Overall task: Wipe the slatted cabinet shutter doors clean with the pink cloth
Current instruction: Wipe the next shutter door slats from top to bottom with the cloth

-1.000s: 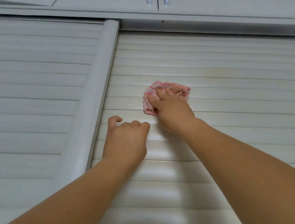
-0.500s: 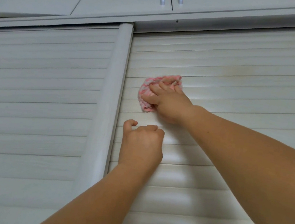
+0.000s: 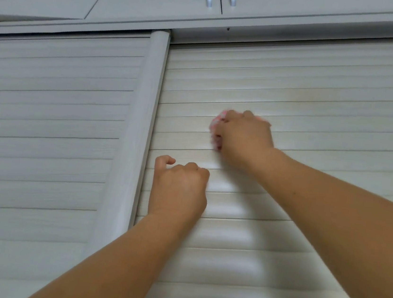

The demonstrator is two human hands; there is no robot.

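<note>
Right hand (image 3: 244,135) grips the bunched pink cloth (image 3: 216,126) against the white slatted shutter door (image 3: 316,129); left hand (image 3: 178,188), at seven o'clock, curled, empty. Risk: hard pressure may flex slats, leaving grooves unwiped.

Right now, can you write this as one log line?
right hand: wiping, holds cloth | on right shutter | left hand: curled, rests on shutter
</note>
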